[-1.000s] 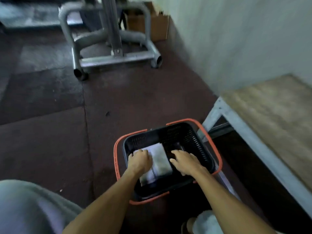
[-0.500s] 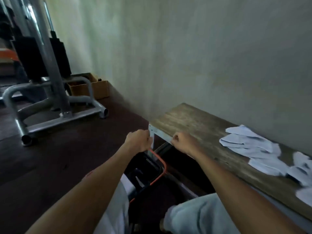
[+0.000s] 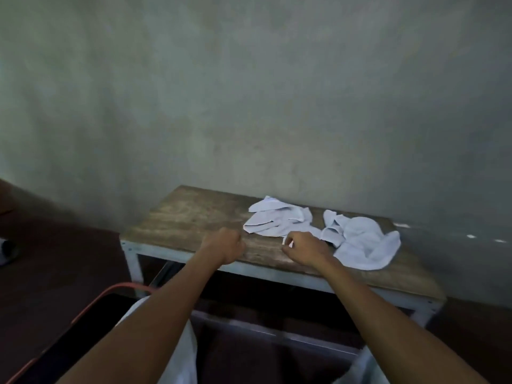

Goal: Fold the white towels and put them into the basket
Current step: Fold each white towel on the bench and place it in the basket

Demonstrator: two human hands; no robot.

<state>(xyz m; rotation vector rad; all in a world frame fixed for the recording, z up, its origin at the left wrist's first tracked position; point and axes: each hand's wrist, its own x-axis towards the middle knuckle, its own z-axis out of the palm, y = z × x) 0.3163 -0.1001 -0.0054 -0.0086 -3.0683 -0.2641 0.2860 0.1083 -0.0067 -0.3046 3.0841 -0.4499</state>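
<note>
A wooden surface (image 3: 194,217) on a pale metal frame stands against a grey-green wall (image 3: 249,92), and the white towels lie unfolded on it in two crumpled groups. The left towel heap (image 3: 277,220) sits near the middle of the surface, towards the wall, with several loose flaps overlapping. The right towel heap (image 3: 365,245) lies just beside it, reaching closer to the front edge, and the two look to touch or nearly touch where they meet. The left grip (image 3: 224,245) hangs over the front part of the bare wood, left of the left towel heap and apart from it. Its fingers are curled into a fist with nothing in them. The right grip (image 3: 304,249) is at the near edge of the left towel heap, with its fingers curled. A small strip of white cloth shows at the fingertips (image 3: 286,243), so it appears to pinch a corner of that heap, though the spot is blurred. Both bare forearms stretch up from the bottom of the view. The basket (image 3: 116,286), black with an orange rim, stands on the dark reddish floor (image 3: 55,259) at the lower left, beside the surface's left leg. It is partly hidden by the left forearm, and its inside is too dark to tell what lies in it. Pale clothing (image 3: 180,356) shows under the left arm.
</note>
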